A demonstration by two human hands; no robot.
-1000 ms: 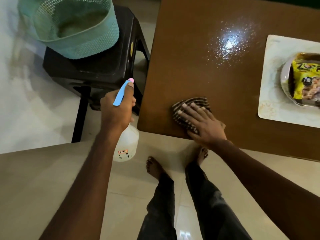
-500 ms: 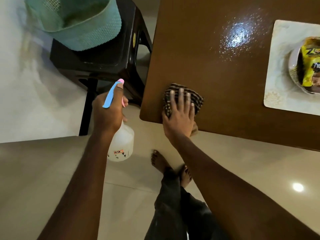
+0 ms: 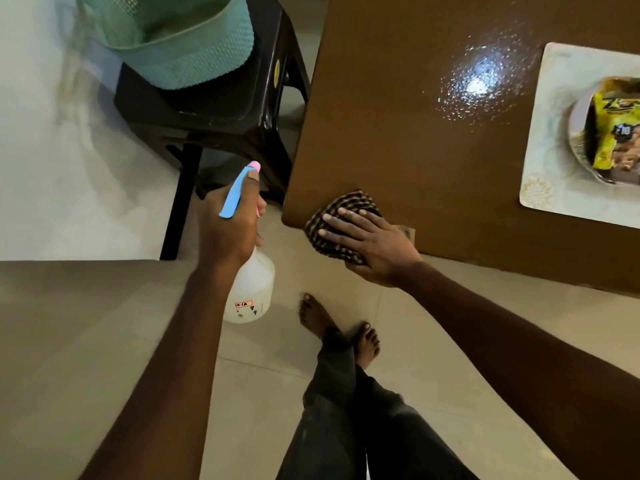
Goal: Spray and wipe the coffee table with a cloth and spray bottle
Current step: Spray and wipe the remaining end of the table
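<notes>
The brown coffee table fills the upper right. My right hand presses a dark checked cloth flat on the table's near left corner, fingers straight; part of the cloth hangs over the front edge. Spray droplets glisten on the tabletop further back. My left hand grips the neck of a translucent white spray bottle with a blue and pink head, held in the air off the table's left side, above the floor.
A pale placemat with a bowl holding a yellow snack packet lies at the table's right. A dark plastic stool carrying a green mesh basket stands left of the table. My bare feet are on the tiled floor.
My right hand has slid the cloth back and forth along the table's front edge and now sits at the left corner, fingers pointing left. The bottle stays in my left hand.
</notes>
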